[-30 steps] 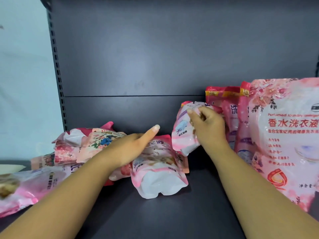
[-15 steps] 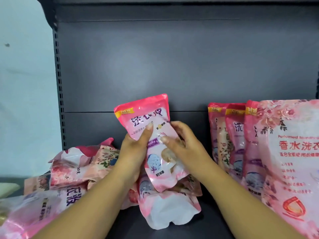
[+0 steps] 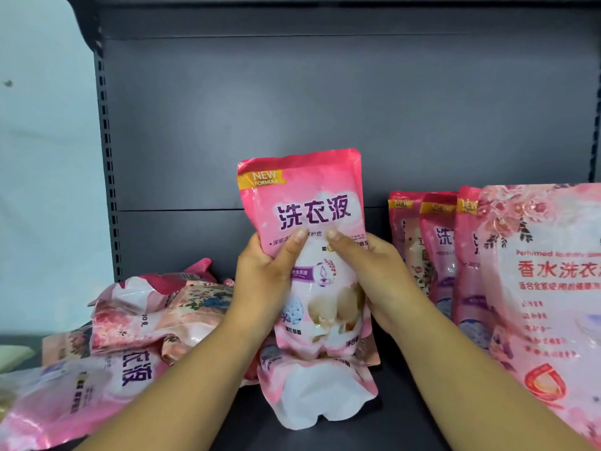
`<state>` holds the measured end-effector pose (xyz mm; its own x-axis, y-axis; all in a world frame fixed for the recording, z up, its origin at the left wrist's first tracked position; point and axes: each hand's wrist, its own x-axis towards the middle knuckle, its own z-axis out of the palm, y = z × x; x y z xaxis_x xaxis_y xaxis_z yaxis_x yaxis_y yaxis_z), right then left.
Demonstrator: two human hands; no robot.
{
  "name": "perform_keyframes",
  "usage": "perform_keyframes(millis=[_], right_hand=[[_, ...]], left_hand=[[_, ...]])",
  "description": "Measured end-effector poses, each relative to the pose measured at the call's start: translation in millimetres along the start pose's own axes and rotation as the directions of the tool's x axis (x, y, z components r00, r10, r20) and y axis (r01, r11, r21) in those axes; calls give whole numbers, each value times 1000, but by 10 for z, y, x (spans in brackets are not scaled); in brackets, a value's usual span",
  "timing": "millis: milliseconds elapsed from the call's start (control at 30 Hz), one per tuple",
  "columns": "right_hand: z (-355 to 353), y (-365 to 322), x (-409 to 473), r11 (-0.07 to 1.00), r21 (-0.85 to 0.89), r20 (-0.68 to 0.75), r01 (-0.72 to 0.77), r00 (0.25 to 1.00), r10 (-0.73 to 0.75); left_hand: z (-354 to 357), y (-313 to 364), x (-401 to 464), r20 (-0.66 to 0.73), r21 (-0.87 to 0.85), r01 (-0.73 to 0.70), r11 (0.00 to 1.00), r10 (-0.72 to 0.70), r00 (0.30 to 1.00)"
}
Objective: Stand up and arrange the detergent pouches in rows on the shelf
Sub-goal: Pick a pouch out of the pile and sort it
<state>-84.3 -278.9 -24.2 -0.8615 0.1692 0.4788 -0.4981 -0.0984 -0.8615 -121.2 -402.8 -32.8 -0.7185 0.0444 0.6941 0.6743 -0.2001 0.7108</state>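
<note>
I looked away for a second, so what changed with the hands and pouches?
Both hands took up one pink pouch: the left hand left the pile, the right hand left the row, and they turned it upright, front facing out. The standing row, the flat pouch and the heap stayed put.

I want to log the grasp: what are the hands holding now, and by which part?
Both hands, left hand and right hand, hold one upright pink detergent pouch by its two side edges around mid-height, thumbs pressed on its front.
</note>
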Motion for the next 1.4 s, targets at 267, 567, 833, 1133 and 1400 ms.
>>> perform_keyframes(millis=[267,567,833,1133,1400], right_hand=[[-35,29,42,998,-45,-293,54,954,-65],[-126,35,55,991,126,-257,-33,964,65],[-126,30,83,999,-30,-317,20,948,-28],[-165,-19,197,535,-816,-218,220,739,-637],[-288,45,546,399,-916,-210,33,809,-549]], left_hand=[[122,-49,-65,147,-15,249,968,-244,959],[214,-118,-127,61,0,216,976,-216,974],[238,-120,-145,37,27,141,990,-142,989],[196,-15,-323,363,726,180,664,-592,720],[136,91,-216,374,927,-193,323,-735,566]])
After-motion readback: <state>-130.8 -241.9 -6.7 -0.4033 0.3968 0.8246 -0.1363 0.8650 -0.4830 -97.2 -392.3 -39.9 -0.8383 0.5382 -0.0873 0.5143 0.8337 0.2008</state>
